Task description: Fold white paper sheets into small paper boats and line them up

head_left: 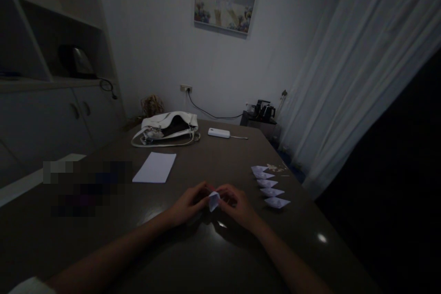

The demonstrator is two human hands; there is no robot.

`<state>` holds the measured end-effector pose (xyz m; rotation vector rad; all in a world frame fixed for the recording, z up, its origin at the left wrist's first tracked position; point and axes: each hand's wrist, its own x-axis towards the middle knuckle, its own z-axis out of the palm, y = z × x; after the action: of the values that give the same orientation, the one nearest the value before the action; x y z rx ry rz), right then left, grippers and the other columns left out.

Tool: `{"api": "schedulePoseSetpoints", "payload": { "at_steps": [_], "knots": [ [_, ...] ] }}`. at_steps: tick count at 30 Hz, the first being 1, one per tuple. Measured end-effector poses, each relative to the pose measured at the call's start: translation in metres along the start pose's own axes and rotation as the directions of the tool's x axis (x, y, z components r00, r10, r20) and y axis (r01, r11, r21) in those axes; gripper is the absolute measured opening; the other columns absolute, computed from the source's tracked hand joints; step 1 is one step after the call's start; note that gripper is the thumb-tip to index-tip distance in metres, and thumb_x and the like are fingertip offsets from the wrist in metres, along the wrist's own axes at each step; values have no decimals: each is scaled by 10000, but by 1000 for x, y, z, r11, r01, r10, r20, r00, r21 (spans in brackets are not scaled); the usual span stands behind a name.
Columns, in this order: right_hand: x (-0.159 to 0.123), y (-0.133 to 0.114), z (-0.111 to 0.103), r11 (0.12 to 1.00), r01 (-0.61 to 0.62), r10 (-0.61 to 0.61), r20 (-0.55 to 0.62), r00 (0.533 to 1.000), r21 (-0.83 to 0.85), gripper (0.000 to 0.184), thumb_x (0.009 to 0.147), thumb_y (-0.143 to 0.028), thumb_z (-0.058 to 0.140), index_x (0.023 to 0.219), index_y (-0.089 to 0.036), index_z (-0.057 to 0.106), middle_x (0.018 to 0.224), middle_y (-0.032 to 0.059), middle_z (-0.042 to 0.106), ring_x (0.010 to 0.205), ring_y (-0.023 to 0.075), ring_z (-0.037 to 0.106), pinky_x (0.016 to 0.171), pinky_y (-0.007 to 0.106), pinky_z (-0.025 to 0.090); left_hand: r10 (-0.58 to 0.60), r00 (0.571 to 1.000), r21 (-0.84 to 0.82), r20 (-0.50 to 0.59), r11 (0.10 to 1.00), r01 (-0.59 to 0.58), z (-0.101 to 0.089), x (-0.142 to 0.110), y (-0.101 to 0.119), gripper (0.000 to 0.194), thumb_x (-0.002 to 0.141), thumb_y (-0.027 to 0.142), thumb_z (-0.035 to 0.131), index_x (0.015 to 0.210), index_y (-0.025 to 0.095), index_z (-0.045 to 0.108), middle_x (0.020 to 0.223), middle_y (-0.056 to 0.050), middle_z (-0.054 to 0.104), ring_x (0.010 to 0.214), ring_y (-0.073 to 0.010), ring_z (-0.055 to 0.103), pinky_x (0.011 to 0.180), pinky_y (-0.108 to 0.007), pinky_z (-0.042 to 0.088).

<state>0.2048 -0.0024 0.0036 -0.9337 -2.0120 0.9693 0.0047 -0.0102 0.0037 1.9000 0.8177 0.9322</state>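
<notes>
Between my two hands is a small piece of folded white paper [214, 201], roughly diamond-shaped, held just over the dark table. My left hand [191, 203] pinches its left side, thumb in front and fingers behind. On the other side, my right hand [237, 204] grips the right edge with curled fingers. The fingertips hide part of the paper's back. To the right of my right hand, several folded paper boats [270, 183] stand in a row. A stack of white paper sheets [155, 167] lies beyond my left hand.
Farther back on the table [227, 156] are a white handbag [168, 128] and a white power bank [218, 133] with a short cord. Small scraps [275, 167] lie near the right edge. A blurred patch [89, 188] covers the left side.
</notes>
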Motion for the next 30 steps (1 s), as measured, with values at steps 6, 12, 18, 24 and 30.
{"api": "schedulePoseSetpoints", "payload": {
  "at_steps": [6,12,18,24,30],
  "knots": [
    [1,4,0,1000,-13,14,-28,1000,8,266,806,-319,593,1034,-183,600,869,39,677,649,108,572,559,202,399,-16,1000,-20,-13,1000,16,-1,0,1,293,906,401,427,1055,167,521,971,-61,644,892,-193,586,800,-312,455],
    [2,8,0,1000,-11,10,-59,998,-22,254,769,-288,636,992,-174,675,820,42,679,609,105,551,553,213,402,-24,998,-44,-55,999,21,-2,3,-4,275,887,364,452,1012,151,570,965,-69,627,925,-198,565,835,-299,435],
    [2,10,-1,997,37,-42,-71,997,-74,214,737,-127,610,911,-186,719,839,43,693,645,115,580,556,211,404,-79,996,-125,-29,989,75,-1,3,-8,221,857,333,484,949,148,562,900,-62,618,861,-194,563,784,-303,433],
    [3,15,3,990,140,-141,-43,989,-36,314,657,26,496,745,-181,714,822,34,683,748,126,623,604,203,435,-95,995,-141,26,985,98,3,4,-8,287,807,404,585,924,149,522,870,-40,605,804,-166,560,725,-282,439],
    [2,10,3,997,67,-63,-94,994,32,147,689,-65,578,759,-156,671,811,44,672,731,138,627,615,226,481,-108,990,-7,87,994,109,3,3,-2,348,796,433,603,973,138,551,844,-33,613,750,-151,559,664,-252,434]
  ]
}}
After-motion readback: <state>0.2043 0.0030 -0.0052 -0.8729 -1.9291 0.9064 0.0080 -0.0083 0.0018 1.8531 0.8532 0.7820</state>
